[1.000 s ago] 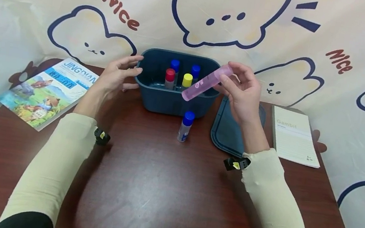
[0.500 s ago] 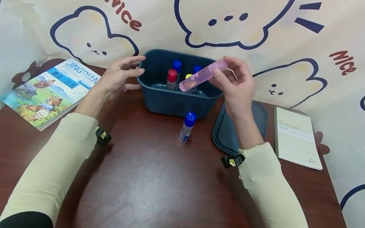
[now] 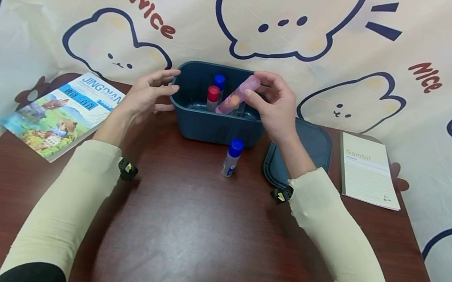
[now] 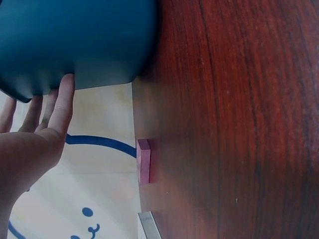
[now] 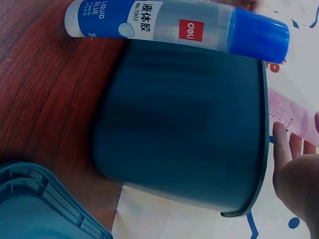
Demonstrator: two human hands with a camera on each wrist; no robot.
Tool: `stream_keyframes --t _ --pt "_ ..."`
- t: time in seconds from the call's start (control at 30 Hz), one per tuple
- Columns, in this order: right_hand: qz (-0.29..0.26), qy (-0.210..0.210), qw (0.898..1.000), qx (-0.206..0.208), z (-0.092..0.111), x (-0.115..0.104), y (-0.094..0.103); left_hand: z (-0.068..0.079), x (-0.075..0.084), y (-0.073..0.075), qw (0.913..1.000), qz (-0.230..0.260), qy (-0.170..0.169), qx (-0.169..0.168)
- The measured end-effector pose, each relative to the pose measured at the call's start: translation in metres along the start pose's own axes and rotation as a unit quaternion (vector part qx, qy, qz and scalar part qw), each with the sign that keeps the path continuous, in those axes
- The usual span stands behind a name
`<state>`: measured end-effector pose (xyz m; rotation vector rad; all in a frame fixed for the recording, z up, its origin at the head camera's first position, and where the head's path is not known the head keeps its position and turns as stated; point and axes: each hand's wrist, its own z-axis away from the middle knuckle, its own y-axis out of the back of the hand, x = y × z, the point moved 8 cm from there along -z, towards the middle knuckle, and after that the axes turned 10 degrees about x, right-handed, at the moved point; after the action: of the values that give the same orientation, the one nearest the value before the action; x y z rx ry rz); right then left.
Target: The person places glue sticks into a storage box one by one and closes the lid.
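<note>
My right hand [image 3: 275, 109] pinches a pink translucent tube [image 3: 238, 95] by its upper end. The tube slants with its lower end down behind the front rim of the dark teal bin [image 3: 219, 129]. My left hand [image 3: 146, 92] rests its fingertips against the bin's left end, fingers mostly straight; the left wrist view shows these fingers [image 4: 64, 99] on its wall. Inside the bin stand a red-capped bottle [image 3: 212, 95] and a blue-capped bottle [image 3: 219, 81]; the tube and hand hide others. A blue-capped liquid glue bottle [image 5: 174, 25] stands upright in front of the bin.
A teal lid [image 3: 311, 143] lies on the table right of the bin, partly under my right forearm. Farther right is a notebook [image 3: 367, 170]. An illustrated book [image 3: 62, 118] lies at the left. Behind the table hangs a printed cloth [image 3: 208, 23].
My right hand has carried the pink tube leftward and down, over and into the bin, tilting it more upright. The yellow-capped bottle seen earlier is now hidden. My left hand stays at the bin.
</note>
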<state>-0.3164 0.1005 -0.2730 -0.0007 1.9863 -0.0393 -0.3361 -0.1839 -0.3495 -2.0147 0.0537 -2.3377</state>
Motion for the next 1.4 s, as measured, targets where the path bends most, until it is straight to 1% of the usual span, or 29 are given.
stream_keyframes --t 0.2,0.37,0.5,0.7,0.93,1.2,1.27,1.4 --pt "0.050 0.014 0.998 -0.025 0.000 0.006 -0.014 0.001 -0.002 0.002 1.0000 -0.001 0.004 0.002" --pt "0.075 0.011 0.996 -0.049 0.001 0.007 -0.024 0.000 -0.002 0.001 1.0000 0.001 0.004 0.000" --pt "0.087 0.011 0.994 -0.065 -0.001 0.006 -0.029 -0.002 0.000 -0.001 1.0000 -0.002 0.000 -0.001" --pt "0.094 0.015 0.991 -0.092 -0.003 0.006 -0.038 -0.002 -0.001 -0.001 1.0000 -0.002 0.003 0.000" --pt "0.115 -0.004 0.987 -0.112 -0.005 0.012 -0.046 -0.001 -0.001 0.000 1.0000 -0.002 0.003 0.000" --pt "0.163 -0.016 0.977 -0.137 -0.006 0.016 -0.051 0.000 0.000 -0.001 0.9999 0.007 0.008 -0.003" --pt "0.176 -0.018 0.973 -0.145 -0.006 0.017 -0.053 0.000 0.000 -0.001 0.9999 0.007 0.009 -0.003" --pt "0.211 -0.035 0.964 -0.160 -0.007 0.020 -0.058 0.000 0.000 0.000 0.9999 0.007 0.010 -0.001"
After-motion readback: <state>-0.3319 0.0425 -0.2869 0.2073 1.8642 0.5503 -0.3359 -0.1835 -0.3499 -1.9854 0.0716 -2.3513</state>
